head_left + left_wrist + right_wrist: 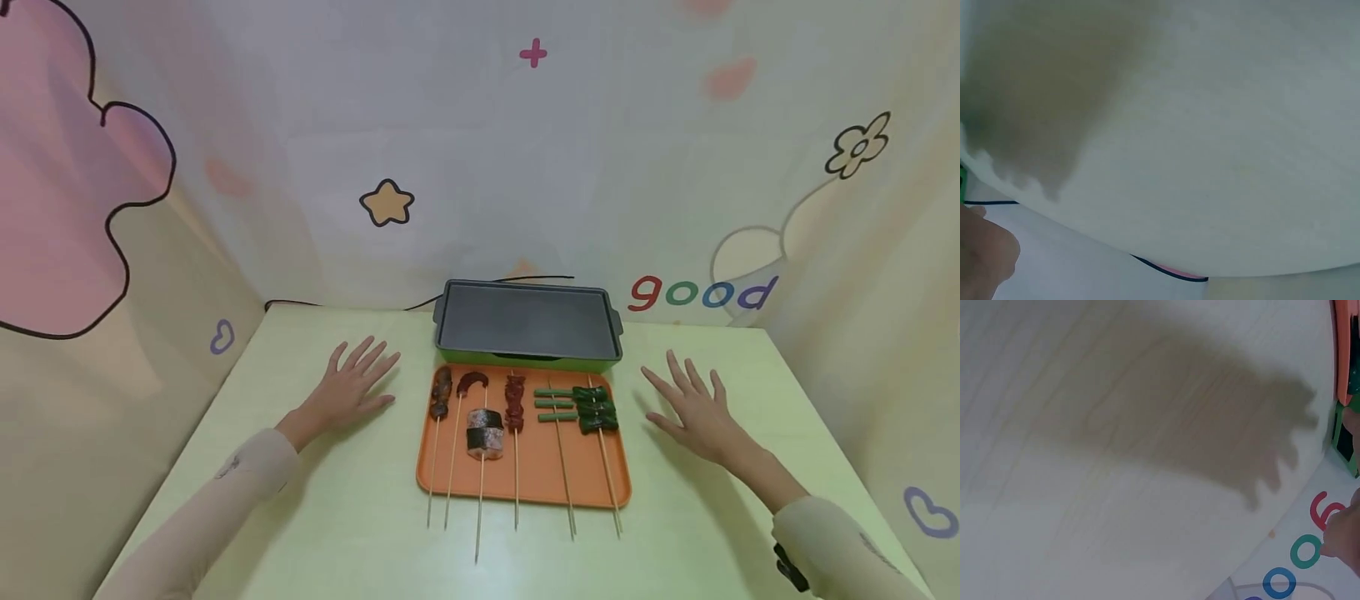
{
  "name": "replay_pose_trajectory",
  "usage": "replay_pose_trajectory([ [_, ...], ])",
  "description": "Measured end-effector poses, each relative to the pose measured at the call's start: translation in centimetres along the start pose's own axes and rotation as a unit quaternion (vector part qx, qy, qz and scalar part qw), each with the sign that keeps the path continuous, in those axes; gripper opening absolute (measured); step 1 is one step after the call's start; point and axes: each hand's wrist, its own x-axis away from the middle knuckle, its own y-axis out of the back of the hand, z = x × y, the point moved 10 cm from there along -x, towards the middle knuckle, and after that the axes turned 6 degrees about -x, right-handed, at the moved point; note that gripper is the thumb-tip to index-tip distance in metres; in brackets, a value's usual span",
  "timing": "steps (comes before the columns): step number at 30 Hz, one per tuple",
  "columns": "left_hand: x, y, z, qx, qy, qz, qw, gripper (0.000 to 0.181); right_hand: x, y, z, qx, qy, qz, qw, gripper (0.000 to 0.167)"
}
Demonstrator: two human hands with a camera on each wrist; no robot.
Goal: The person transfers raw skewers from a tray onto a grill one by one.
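Observation:
My left hand (347, 392) is left of an orange tray (465, 479), palm down with fingers spread, holding nothing. On the tray's right side, my right hand (697, 417) is likewise spread and holds nothing. Several skewers lie on the tray, their sticks crossing its near edge: a brown one (441, 392), a curled dark-red one (472, 382), a rice-and-seaweed-like one (484, 433), a red meat-like one (514, 402), a green stick-like one (557, 404) and a leafy green one (597, 410). Behind the tray stands a green grill pan with a dark plate (528, 321).
The pale table (352, 517) extends around the tray. A printed cloth (480, 150) with a star and the word "good" hangs behind and at both sides. A thin dark line (300, 302) runs along the table's back edge, left of the pan.

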Motion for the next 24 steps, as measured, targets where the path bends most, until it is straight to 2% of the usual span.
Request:
replay_pose_trajectory([
  [4,0.7,0.4,-1.3,0.020,-0.014,-0.029,0.9993,0.067,1.1,-0.1,1.4,-0.009,0.022,-0.009,0.9997,0.070],
  [8,1.3,0.8,-2.5,0.046,-0.015,-0.063,0.9968,0.060,2.4,-0.2,3.3,-0.013,0.054,-0.022,0.9982,0.069],
  [10,1.5,1.0,-3.1,0.070,-0.011,-0.066,0.9953,0.058,3.0,-0.2,4.4,-0.014,0.072,-0.033,0.9967,0.067],
  [12,1.6,1.0,-3.6,0.100,-0.004,-0.061,0.9931,0.057,3.5,-0.2,5.3,-0.025,0.076,-0.027,0.9964,0.063],
  [14,1.8,1.0,-4.1,0.132,0.006,-0.053,0.9898,0.057,4.0,-0.4,5.9,-0.040,0.071,-0.013,0.9966,0.058],
  [20,2.2,1.0,-5.2,0.198,0.025,-0.046,0.9788,0.058,5.3,-1.6,6.4,-0.093,0.007,0.051,0.9943,0.047],
  [22,2.4,0.9,-5.6,0.219,0.025,-0.039,0.9747,0.058,5.6,-1.9,6.5,-0.122,0.002,0.065,0.9903,0.043],
  [24,2.4,0.7,-6.0,0.239,0.021,-0.032,0.9704,0.059,5.9,-2.2,7.0,-0.164,0.012,0.074,0.9835,0.038],
])
